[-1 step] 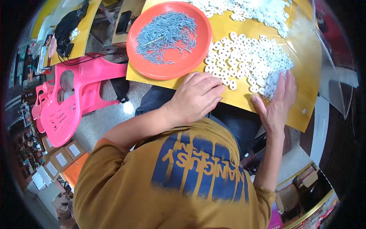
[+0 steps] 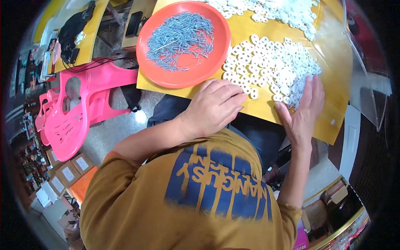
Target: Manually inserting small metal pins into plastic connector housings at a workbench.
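Note:
My left hand [image 2: 215, 103] rests at the near edge of the yellow tabletop, its fingers bent and pressed together. Whatever may be under those fingers is hidden. With thumb apart and fingers stretched out, my right hand [image 2: 305, 104] lies against the right side of a spread of small white plastic pieces [image 2: 258, 66], rounded with dark holes. Toward the right these pieces crowd together and look bluish. Just beyond my left hand, a round orange-red plate [image 2: 166, 79] holds a heap of small grey metal screws or nails [image 2: 179, 37].
More white pieces [image 2: 287, 16] lie at the far side of the table [image 2: 333, 91]. Clear plastic sheeting [image 2: 366, 75] hangs over its right edge. To the left stand a pink plastic chair [image 2: 68, 129] and another yellow table [image 2: 89, 37]; cardboard boxes [image 2: 68, 173] sit on the floor.

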Available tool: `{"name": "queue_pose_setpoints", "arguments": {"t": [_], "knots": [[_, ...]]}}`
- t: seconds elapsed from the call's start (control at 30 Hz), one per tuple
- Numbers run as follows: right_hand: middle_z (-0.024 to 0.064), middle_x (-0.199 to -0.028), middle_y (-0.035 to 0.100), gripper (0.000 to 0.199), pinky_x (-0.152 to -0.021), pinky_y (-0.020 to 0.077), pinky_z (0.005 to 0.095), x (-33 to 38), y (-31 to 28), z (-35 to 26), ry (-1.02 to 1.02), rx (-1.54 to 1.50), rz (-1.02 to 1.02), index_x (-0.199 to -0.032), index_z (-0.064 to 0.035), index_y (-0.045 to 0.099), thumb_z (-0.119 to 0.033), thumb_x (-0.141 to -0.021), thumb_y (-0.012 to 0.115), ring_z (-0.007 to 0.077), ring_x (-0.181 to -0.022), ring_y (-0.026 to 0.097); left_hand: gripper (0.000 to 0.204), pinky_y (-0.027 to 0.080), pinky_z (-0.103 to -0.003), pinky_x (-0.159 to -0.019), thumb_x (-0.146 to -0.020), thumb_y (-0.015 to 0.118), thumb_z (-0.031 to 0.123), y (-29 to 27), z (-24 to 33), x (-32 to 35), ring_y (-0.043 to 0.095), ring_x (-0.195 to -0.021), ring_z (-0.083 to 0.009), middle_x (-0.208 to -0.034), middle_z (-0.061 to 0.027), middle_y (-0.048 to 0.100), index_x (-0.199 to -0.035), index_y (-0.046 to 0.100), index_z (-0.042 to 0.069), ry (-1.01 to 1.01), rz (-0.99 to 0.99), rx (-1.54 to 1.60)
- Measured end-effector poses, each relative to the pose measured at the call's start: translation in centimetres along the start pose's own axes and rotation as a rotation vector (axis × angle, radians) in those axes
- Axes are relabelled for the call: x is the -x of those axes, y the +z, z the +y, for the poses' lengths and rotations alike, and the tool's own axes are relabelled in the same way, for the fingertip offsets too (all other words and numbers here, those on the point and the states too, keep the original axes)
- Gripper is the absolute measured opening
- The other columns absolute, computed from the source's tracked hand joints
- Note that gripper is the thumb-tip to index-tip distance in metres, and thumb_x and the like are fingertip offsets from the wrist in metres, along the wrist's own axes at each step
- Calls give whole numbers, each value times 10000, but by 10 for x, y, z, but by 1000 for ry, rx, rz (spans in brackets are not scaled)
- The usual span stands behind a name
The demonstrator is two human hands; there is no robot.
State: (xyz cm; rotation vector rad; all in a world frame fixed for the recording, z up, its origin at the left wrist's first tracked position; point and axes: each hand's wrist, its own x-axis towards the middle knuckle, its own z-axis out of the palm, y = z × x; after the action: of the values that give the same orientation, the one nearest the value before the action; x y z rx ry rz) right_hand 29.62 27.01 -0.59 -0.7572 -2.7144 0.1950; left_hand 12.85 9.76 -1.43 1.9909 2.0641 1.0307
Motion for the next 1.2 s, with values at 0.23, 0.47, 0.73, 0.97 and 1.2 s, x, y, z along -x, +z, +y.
{"name": "queue_pose_setpoints", "arguments": {"t": [0.23,0.47,0.73,0.97,1.2], "knots": [[210,-1276,327,648,-975,210,431,-14,6,10,14,-68,56,-1241,36,306,-381,-791,515,356,-1168,301,271,403,-339,-693,-638,631,58,6,-3,-33,510,-802,-222,-885,-55,528,-900,563,48,31,37,14],[211,-1167,439,568,-941,272,404,10,-1,15,206,-206,346,-1174,70,396,-378,-833,473,322,-1093,397,154,369,-324,-723,-673,562,103,15,-5,-59,485,-819,-194,-844,-24,502,-826,563,80,55,10,-55],[185,-1151,468,471,-946,294,369,44,-5,10,346,-290,476,-1146,93,405,-293,-876,409,276,-1093,409,120,336,-338,-736,-678,508,123,19,-12,-80,475,-817,-194,-806,-31,492,-775,565,82,128,-171,-146],[182,-1142,477,404,-945,302,363,52,-5,11,343,-387,533,-1139,85,411,-220,-874,424,269,-1095,414,158,344,-345,-693,-648,608,79,15,-11,-93,506,-785,-190,-785,-11,525,-802,578,102,160,-291,-221],[156,-1146,469,384,-947,295,336,57,-2,9,384,-410,536,-1122,82,446,-213,-880,405,233,-1094,415,81,328,-343,-711,-675,590,111,13,-12,-107,485,-761,-200,-728,-15,480,-735,537,102,253,-382,-291]]}}
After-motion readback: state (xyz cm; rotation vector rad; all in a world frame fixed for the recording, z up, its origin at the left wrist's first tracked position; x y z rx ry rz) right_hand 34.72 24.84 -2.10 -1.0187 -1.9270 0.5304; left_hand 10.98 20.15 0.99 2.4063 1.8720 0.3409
